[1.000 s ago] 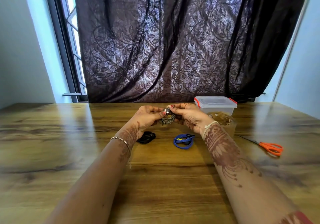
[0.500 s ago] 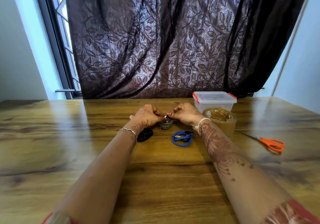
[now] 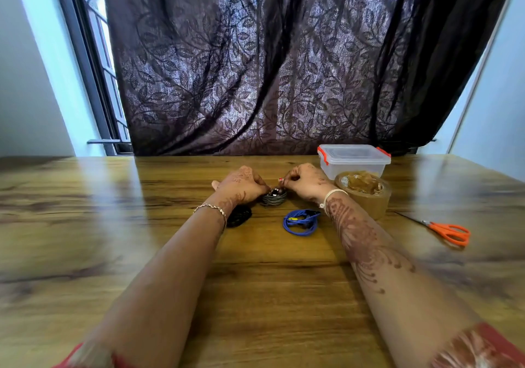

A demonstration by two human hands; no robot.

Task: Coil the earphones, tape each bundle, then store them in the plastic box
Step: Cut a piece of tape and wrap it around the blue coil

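Observation:
A coiled grey earphone bundle (image 3: 273, 198) lies on the wooden table (image 3: 255, 282) between my hands. My left hand (image 3: 241, 186) grips its left side, fingertips at the top of the coil. My right hand (image 3: 305, 181) pinches at the top right of the coil with curled fingers. A black earphone bundle (image 3: 239, 216) sits partly hidden behind my left wrist. A blue coiled earphone bundle (image 3: 300, 222) lies nearer to me. The clear plastic box (image 3: 353, 160) with red clips stands closed at the back right, a brown tape roll (image 3: 363, 194) in front of it.
Orange-handled scissors (image 3: 449, 232) lie at the right of the table. A dark leaf-patterned curtain (image 3: 284, 69) hangs behind the table's far edge, with a window at the left.
Both hands lowered the grey bundle from above the table onto its surface. The camera view tilted upward a little.

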